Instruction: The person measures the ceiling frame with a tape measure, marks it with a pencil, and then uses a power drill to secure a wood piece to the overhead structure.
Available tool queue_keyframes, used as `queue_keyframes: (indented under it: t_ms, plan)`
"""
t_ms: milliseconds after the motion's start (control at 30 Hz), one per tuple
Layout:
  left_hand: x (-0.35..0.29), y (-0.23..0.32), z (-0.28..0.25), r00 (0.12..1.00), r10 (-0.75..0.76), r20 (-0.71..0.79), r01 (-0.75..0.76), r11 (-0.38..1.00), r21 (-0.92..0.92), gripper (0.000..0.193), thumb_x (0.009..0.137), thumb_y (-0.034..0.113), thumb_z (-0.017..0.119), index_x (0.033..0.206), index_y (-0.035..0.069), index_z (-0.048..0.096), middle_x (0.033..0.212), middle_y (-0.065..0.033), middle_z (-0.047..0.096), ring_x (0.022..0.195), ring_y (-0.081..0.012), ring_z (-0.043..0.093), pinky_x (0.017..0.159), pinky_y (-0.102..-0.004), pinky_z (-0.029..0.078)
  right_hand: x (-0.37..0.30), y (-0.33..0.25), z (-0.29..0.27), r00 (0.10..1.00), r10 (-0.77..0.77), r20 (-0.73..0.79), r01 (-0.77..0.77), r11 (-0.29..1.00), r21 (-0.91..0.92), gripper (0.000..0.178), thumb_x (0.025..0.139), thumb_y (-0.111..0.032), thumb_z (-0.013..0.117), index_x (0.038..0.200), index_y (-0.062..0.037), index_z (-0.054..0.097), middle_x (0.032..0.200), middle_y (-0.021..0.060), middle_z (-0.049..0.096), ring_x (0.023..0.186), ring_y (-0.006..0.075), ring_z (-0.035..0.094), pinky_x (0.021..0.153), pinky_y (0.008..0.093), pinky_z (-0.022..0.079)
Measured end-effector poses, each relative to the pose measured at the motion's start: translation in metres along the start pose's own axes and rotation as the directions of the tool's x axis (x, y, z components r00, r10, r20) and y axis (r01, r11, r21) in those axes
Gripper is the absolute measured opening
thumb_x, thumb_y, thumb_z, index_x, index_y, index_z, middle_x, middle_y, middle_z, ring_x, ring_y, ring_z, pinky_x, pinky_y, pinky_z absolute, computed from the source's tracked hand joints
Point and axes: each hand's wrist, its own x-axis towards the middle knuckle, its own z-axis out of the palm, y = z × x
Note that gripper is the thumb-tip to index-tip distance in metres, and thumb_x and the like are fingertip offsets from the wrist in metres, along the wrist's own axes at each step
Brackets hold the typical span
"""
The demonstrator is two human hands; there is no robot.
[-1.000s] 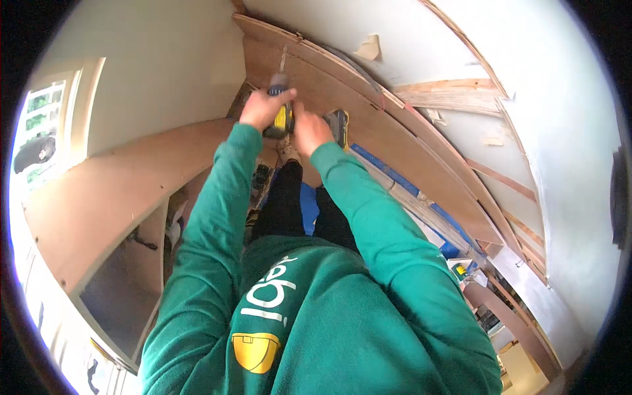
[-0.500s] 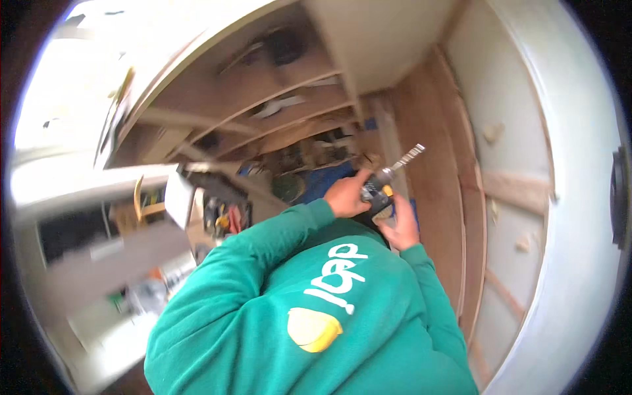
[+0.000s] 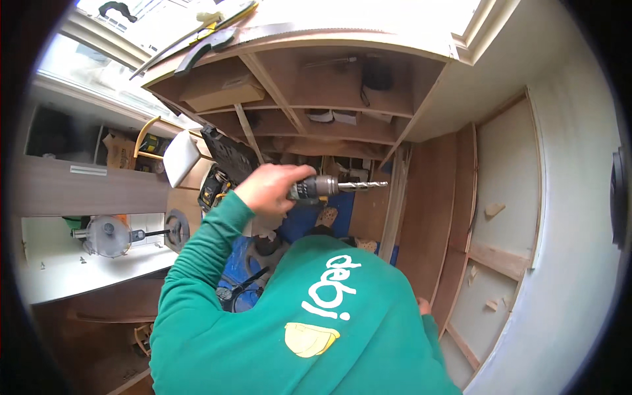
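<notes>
My left hand (image 3: 266, 189) is wrapped round the body of a cordless drill (image 3: 308, 189), held up in front of my chest. A long spiral drill bit (image 3: 363, 185) sticks out of its chuck to the right. The drill's lower part is mostly hidden behind my hand and forearm. Down by my right side, only a small bit of my right hand (image 3: 424, 306) shows past the green sleeve. Its fingers are hidden, so I cannot make out what it touches.
Ahead stands a wooden shelf unit (image 3: 342, 105) with a handsaw (image 3: 207, 49) on top. An open tool case (image 3: 227, 158) and a white-seated chair (image 3: 181, 158) are to the left. Tall wooden boards (image 3: 428, 217) lean at the right wall. Blue sheeting (image 3: 299, 224) covers part of the floor.
My right hand has come off the drill and dropped to my right side. The left hand has moved left with the drill, whose bit has swung from slanting upward to nearly level.
</notes>
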Motion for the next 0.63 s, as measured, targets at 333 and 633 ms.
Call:
queue_keyframes:
  t_ms: [333,633]
  plan:
    - [0.006,-0.001,-0.074,0.991,0.124,0.06,-0.132,0.976,0.175,0.067,0.063,0.005,0.076,0.126,0.007,0.054,0.103,-0.018,0.067,0.093,-0.0404,0.065,0.078,-0.0458,0.054,0.007,-0.174,0.011,0.952,-0.22,-0.212,0.275,0.919,0.281,0.048,0.083,-0.027,0.076,0.123,-0.0035,0.064,0.104,0.0154,0.071,0.097,0.0284,0.068,0.086,0.0388,0.054]
    - [0.007,0.007,-0.284,0.903,0.416,-0.103,-0.419,0.908,-0.011,0.085,0.067,0.009,0.077,0.145,0.004,0.043,0.129,-0.0157,0.058,0.112,-0.029,0.061,0.101,-0.0416,0.047,0.014,-0.188,0.056,0.954,-0.122,-0.274,0.2,0.939,0.278,0.047,0.08,-0.026,0.081,0.119,-0.0036,0.067,0.097,0.01,0.071,0.091,0.0209,0.067,0.084,0.0352,0.054]
